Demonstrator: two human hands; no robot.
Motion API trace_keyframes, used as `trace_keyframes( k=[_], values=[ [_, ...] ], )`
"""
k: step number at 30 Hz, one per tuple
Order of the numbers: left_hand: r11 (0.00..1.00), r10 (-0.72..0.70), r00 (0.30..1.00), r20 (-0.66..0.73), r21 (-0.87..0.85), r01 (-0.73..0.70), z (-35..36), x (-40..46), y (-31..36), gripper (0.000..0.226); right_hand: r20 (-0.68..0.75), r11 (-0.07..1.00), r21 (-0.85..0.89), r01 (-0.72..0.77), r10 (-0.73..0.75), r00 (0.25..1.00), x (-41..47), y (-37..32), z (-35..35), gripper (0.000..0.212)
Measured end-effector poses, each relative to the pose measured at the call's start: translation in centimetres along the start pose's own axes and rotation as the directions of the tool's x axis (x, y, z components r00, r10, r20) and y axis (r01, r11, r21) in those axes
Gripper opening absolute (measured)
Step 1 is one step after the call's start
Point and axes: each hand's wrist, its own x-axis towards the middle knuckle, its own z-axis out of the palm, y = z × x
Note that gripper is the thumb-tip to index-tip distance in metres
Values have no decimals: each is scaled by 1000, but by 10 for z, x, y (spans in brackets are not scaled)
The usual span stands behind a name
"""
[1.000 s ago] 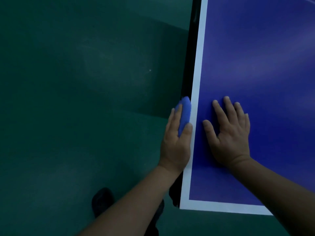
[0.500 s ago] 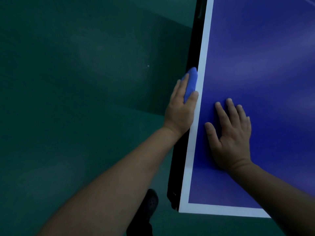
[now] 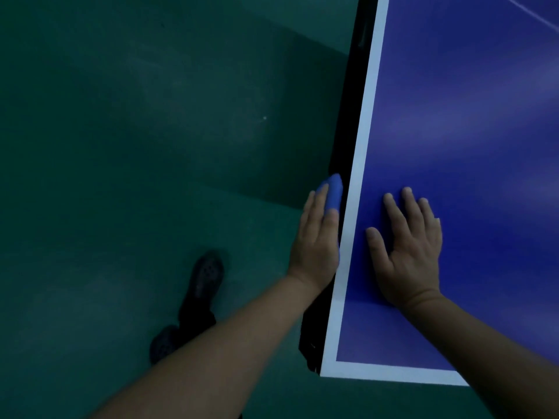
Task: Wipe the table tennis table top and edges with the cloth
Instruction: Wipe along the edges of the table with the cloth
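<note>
dim room — dark green floor [image 3: 121, 146], faintly scuffed.

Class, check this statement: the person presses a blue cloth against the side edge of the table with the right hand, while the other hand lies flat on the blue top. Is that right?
Not quite: the head view shows the left hand pressing the blue cloth against the table's side edge. The right hand is the one lying flat on the blue top.
</note>
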Motion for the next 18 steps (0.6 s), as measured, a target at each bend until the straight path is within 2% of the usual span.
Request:
trace_keyframes(
  k=[2, 6, 9, 12, 14, 16, 18],
  values=[
    [1000, -28, 999, 33, -4, 28, -2, 5, 8, 50, -10, 1000, 5, -5, 5, 1000, 1, -1, -1, 68],
    [999, -53, 992, 115, -2, 54, -14, -43, 2, 50, 23, 1000, 12, -18, 18, 1000, 1, -4, -4, 68],
    [995, -92, 990, 103, -27, 96, -15, -55, -2, 44, 23, 1000, 7, -4, 4, 1000, 4, -4, -8, 65],
    [998, -60, 998, 31, -8, 60, -7, -24, 10, 45, -50, 998, 54, 34, -31, 998, 39, -6, -17, 48],
    [1000, 15, 1000, 26, 11, -16, -2, 13, 22, 55, -70, 986, 51, 158, -154, 986, 80, -6, -18, 41],
    [997, 65, 996, 58, 35, -67, 2, 62, 37, 58, -64, 964, 29, 266, -264, 962, 137, -1, -16, 43],
    [998, 62, 995, 75, 9, -62, 5, 105, 52, 61, -57, 972, 41, 232, -229, 972, 191, 0, -15, 50]
  ],
)
